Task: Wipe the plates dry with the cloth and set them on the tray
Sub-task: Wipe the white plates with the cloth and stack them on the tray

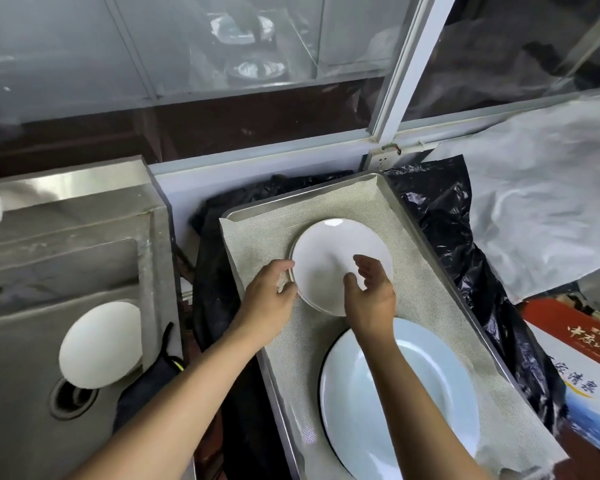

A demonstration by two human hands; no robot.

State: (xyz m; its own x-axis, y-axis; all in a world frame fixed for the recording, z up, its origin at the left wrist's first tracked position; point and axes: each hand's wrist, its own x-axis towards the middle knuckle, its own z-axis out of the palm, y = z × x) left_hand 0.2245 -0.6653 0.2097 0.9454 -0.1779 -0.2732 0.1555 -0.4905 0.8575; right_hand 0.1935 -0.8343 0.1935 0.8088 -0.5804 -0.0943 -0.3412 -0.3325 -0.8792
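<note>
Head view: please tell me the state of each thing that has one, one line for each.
Small white plate: flat on the tray liner, on another plate.
Large pale plate: flat on the liner, nearer the person.
Plate in sink: leaning over the drain.
Tray: lined with a mesh cloth.
Left hand: fingers at the small plate's left rim.
Right hand: open over the small plate.

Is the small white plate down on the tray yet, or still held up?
Down: the small white plate lies flat on the tray liner; left hand touches its rim.
</note>
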